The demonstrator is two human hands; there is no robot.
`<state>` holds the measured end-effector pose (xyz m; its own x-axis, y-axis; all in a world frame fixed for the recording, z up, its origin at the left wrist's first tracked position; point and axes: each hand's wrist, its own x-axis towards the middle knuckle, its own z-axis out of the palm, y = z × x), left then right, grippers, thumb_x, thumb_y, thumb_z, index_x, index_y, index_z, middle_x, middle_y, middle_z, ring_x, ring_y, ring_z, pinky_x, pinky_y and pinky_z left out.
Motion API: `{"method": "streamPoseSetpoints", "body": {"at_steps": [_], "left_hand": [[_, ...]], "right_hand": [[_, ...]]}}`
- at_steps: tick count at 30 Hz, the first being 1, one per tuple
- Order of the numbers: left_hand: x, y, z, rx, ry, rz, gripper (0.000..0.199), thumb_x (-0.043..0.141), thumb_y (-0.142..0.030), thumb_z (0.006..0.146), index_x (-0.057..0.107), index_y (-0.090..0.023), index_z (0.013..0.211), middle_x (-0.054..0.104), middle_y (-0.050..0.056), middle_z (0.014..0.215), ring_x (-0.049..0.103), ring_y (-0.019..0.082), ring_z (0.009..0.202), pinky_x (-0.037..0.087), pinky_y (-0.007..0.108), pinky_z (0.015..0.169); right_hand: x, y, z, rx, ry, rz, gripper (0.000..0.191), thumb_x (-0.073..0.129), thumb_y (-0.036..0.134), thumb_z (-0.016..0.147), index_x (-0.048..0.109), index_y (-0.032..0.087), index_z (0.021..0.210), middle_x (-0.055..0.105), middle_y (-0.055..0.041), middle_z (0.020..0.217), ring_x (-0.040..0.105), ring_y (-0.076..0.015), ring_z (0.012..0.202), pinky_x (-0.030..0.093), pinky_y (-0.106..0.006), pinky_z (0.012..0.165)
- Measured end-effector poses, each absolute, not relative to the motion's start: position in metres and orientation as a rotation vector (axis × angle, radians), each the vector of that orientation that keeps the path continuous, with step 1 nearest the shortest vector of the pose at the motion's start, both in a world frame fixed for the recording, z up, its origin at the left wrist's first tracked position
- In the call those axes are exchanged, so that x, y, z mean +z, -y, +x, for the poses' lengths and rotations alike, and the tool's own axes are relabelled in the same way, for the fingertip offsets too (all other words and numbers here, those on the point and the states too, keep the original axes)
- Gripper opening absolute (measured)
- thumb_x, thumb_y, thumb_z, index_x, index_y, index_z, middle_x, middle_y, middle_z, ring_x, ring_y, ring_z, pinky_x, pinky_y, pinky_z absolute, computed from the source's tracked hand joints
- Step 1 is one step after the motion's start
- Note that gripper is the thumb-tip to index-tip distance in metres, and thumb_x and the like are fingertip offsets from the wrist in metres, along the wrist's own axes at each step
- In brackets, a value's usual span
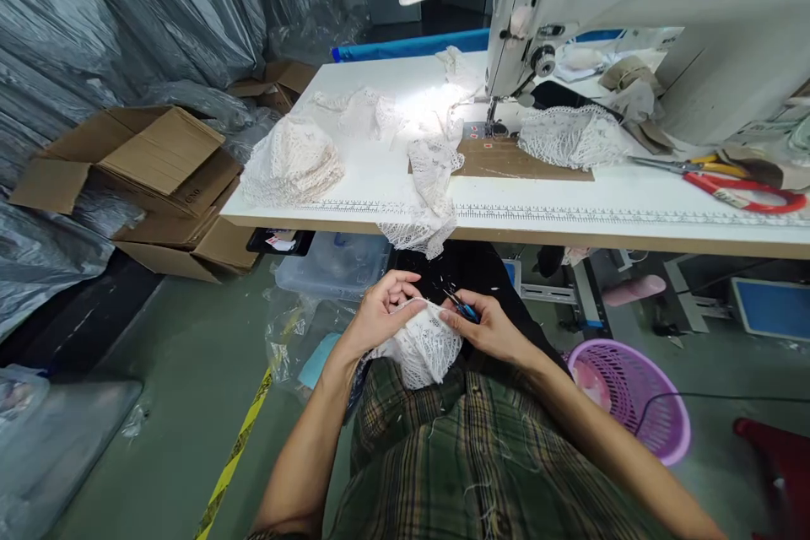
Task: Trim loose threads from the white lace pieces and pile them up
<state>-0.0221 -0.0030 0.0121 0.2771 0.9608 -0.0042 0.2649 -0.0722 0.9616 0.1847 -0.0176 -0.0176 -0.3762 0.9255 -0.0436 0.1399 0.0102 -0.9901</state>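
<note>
A piece of white lace fabric (425, 350) hangs between my two hands above my lap. My left hand (386, 312) pinches its upper edge, with thumb and fingers closed on the lace. On the other side, my right hand (484, 325) is closed around blue thread snips (467, 311), whose tips point up and left. The thumb and finger of that hand also touch the lace edge. Small white thread scraps lie on the dark cloth over my lap. Past my hands, a strip of white lace (432, 186) drapes over the table's front edge.
A sewing machine (528, 25) stands on the white table (373, 186), with a lace pile (294, 160) at its left. Red-handled scissors (740, 190) lie at the right. A purple basket (658, 380) sits on the floor at right, cardboard boxes (158, 160) at left.
</note>
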Motion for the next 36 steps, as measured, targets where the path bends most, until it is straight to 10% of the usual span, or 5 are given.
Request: {"method": "streamPoseSetpoints", "body": {"at_steps": [5, 11, 16, 26, 36], "left_hand": [[0.005, -0.017, -0.015, 1.004, -1.395, 1.847, 0.024, 0.072, -0.031, 0.078, 0.066, -0.020, 0.099, 0.068, 0.006, 0.099, 0.063, 0.017, 0.087, 0.049, 0.029, 0.078], [0.005, -0.033, 0.020, 1.249, -1.568, 1.897, 0.021, 0.069, -0.035, 0.081, 0.066, -0.018, 0.093, 0.060, -0.001, 0.072, 0.054, 0.012, 0.062, 0.046, 0.025, 0.061], [0.017, -0.024, 0.025, 1.407, -1.555, 2.293, 0.005, 0.062, -0.021, 0.086, 0.062, -0.017, 0.084, 0.064, 0.008, 0.093, 0.062, 0.019, 0.088, 0.048, 0.033, 0.078], [0.056, 0.061, -0.013, 0.947, -0.898, 2.783, 0.015, 0.058, -0.006, 0.085, 0.063, -0.018, 0.091, 0.063, 0.001, 0.072, 0.056, 0.014, 0.064, 0.046, 0.031, 0.068], [0.030, 0.026, -0.021, 0.837, -0.992, 1.539, 0.064, 0.048, -0.077, 0.077, 0.069, -0.019, 0.090, 0.066, 0.012, 0.097, 0.061, 0.030, 0.098, 0.047, 0.042, 0.090]], "right_hand": [[-0.028, 0.008, 0.183, 1.059, 1.574, -1.369, 0.028, 0.061, 0.046, 0.084, 0.064, 0.018, 0.082, 0.059, -0.0024, 0.079, 0.051, -0.0139, 0.066, 0.041, -0.025, 0.058], [0.001, -0.003, 0.188, 0.873, 1.502, -1.297, 0.026, 0.051, 0.040, 0.091, 0.062, 0.018, 0.080, 0.053, 0.0006, 0.065, 0.045, -0.0123, 0.057, 0.039, -0.024, 0.052], [0.024, -0.004, 0.183, 0.734, 1.552, -1.139, 0.021, 0.057, 0.035, 0.088, 0.068, 0.018, 0.090, 0.066, -0.0064, 0.082, 0.058, -0.0158, 0.069, 0.046, -0.027, 0.061], [0.041, 0.037, 0.166, 1.291, 1.673, -1.185, 0.029, 0.058, 0.037, 0.087, 0.067, 0.015, 0.070, 0.051, 0.0026, 0.057, 0.039, -0.0091, 0.052, 0.032, -0.023, 0.049], [0.034, 0.050, 0.178, 1.472, 1.894, -0.929, 0.015, 0.056, 0.028, 0.087, 0.067, 0.019, 0.084, 0.057, 0.0007, 0.069, 0.050, -0.0131, 0.063, 0.040, -0.024, 0.060]]}}
